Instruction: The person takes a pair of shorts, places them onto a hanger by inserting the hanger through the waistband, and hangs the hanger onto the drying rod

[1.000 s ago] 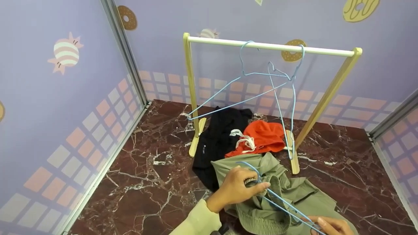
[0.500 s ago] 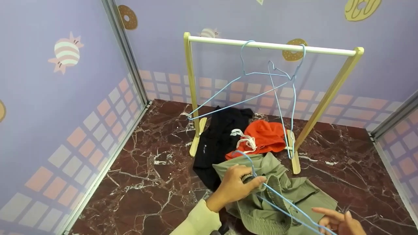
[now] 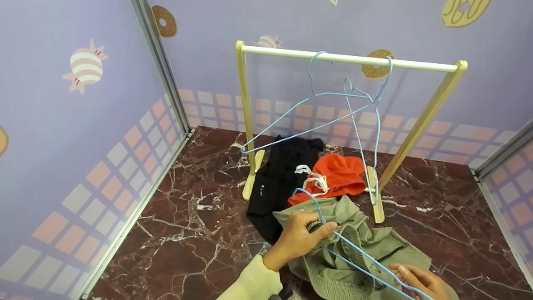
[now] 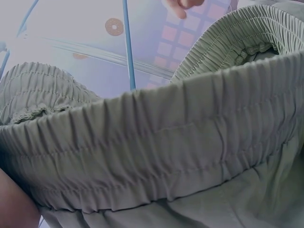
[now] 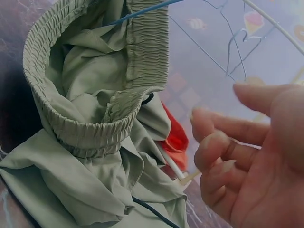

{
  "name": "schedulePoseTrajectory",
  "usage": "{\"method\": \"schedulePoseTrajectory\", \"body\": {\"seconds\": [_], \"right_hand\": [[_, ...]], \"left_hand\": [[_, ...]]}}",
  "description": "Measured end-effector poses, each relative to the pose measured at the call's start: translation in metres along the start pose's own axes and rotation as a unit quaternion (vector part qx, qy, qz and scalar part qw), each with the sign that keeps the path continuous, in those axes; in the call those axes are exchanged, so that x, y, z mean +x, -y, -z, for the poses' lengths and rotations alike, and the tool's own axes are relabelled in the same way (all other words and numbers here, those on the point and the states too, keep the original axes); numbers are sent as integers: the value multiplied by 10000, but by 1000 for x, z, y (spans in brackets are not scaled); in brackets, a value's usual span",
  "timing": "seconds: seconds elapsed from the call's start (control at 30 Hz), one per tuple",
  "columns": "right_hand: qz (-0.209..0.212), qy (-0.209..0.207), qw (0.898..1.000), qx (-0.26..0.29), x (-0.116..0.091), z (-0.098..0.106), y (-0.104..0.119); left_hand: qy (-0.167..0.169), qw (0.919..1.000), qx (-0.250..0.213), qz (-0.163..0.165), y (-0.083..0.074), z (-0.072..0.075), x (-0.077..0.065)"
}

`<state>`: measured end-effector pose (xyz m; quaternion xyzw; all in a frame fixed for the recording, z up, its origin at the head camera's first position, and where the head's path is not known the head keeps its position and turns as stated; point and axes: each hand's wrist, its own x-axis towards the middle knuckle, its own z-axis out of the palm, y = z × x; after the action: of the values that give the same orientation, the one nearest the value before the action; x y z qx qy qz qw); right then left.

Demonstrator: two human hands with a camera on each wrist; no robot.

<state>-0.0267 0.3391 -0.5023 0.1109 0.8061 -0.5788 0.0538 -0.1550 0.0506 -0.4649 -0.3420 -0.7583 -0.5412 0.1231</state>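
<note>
My left hand point(image 3: 297, 237) pinches a blue wire hanger point(image 3: 358, 252) just below its hook, together with the gathered waistband of olive-green elastic-waisted pants point(image 3: 385, 246). The hook points up and away. In the left wrist view the ribbed waistband point(image 4: 156, 142) fills the middle, with a hanger wire point(image 4: 129, 52) behind it. The right wrist view shows the wide waist opening, a wire point(image 5: 142, 13) running into it. My right hand point(image 3: 422, 283) is by the hanger's lower end; its fingers point(image 5: 209, 147) are loosely bent, thumb apart, nothing between them.
A small clothes rack point(image 3: 349, 57) with a white bar and wooden legs stands behind. Blue hangers point(image 3: 287, 112) hang from it. Black clothing point(image 3: 275, 187) and a red garment point(image 3: 341, 173) with white cords lie on the marbled floor point(image 3: 175, 246) beneath. Patterned walls point(image 3: 125, 83) enclose the area.
The hanger and my left hand have shifted slightly left, its hook showing further out. My right hand has let go of the lower end, opened outward, then come back beside the wire.
</note>
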Motion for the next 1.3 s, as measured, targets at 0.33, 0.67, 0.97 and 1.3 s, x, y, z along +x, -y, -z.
{"method": "schedulePoseTrajectory", "body": {"seconds": [0.33, 0.67, 0.97, 1.3], "right_hand": [[-410, 51, 9938, -1035, 13, -12, -1], [-188, 267, 9906, -1331, 26, -33, -4], [-79, 322, 9885, -1473, 31, -43, -5], [811, 139, 9698, -2297, 39, -30, -35]], "left_hand": [[-163, 9997, -154, -23, -2, 1, 0], [-295, 9989, -359, -24, -8, 2, 1], [-449, 9973, -548, -179, -14, 4, 5], [-655, 9940, -727, -479, -13, 7, 8]]}}
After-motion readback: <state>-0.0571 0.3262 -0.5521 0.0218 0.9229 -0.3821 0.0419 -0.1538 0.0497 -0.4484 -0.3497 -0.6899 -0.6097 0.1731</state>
